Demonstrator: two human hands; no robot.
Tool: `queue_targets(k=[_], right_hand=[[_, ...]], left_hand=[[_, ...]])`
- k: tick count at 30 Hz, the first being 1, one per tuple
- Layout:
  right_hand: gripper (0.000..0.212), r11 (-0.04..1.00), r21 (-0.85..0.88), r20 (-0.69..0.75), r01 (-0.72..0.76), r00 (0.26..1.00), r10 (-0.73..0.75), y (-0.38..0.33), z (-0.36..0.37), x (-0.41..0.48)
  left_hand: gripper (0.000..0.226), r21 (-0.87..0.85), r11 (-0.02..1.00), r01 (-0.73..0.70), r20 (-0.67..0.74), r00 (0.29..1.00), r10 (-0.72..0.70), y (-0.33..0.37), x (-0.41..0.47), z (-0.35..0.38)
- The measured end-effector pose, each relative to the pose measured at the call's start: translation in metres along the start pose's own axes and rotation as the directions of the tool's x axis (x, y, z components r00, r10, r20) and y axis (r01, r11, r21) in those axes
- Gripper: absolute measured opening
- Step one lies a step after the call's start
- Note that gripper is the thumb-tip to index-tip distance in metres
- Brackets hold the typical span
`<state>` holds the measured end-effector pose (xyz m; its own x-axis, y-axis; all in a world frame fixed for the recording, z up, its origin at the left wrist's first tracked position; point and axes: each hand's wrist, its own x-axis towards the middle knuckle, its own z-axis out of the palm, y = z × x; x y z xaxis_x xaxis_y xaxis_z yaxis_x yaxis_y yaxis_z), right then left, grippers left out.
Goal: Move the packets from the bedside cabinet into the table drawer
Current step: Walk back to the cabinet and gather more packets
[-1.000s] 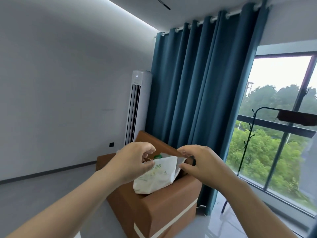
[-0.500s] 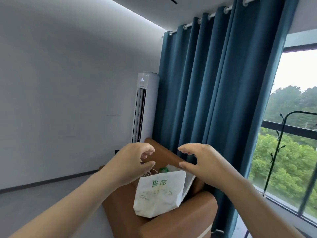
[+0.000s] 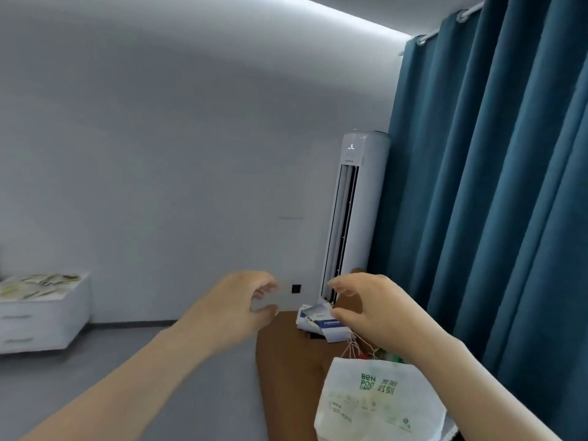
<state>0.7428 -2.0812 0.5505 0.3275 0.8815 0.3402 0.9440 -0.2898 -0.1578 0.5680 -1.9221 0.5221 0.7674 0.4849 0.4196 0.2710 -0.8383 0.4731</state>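
Hanging in the air over the brown bedside cabinet [image 3: 286,351], both bare hands are held out in front of the person. The left hand [image 3: 235,308] has its fingers bent like a claw, with a wide gap between the thumb and the other fingers. Its grip is open and has hold of nothing. The right hand [image 3: 369,310] is bent the same way, with a clear gap between its thumb and first finger, so its grip is open too. Its thumb tip sits right at the edge of the packets [image 3: 313,319], but I cannot tell if it touches them. The packets are white and blue. They lie in a small messy pile on the far end of the cabinet top, close to the tall white air cooler [image 3: 356,218]. A white bag [image 3: 378,402] with green letters stands on the near end of the cabinet, under the right arm, and thin strings stick up from its top. A dark blue curtain [image 3: 493,186] hangs on the right. Well off to the left, a white drawer unit [image 3: 44,316] stands by the grey wall with two drawers closed.
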Motion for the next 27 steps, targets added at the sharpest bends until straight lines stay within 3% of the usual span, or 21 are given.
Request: queue_targets(k=[10,27], right_hand=[[0.048,0.982,0.093,0.052,0.162,0.984,-0.168,-0.03,0.085,0.208],[0.044,0.903,0.211,0.059,0.374,0.917,-0.394,-0.03,0.206,0.508]], left_hand=[[0.031,0.102,0.983,0.153,-0.082,0.986,-0.145,-0.16,0.1,-0.04],[0.033,0.173,0.922,0.346,-0.215,0.927,-0.308,-0.358,0.275,-0.055]])
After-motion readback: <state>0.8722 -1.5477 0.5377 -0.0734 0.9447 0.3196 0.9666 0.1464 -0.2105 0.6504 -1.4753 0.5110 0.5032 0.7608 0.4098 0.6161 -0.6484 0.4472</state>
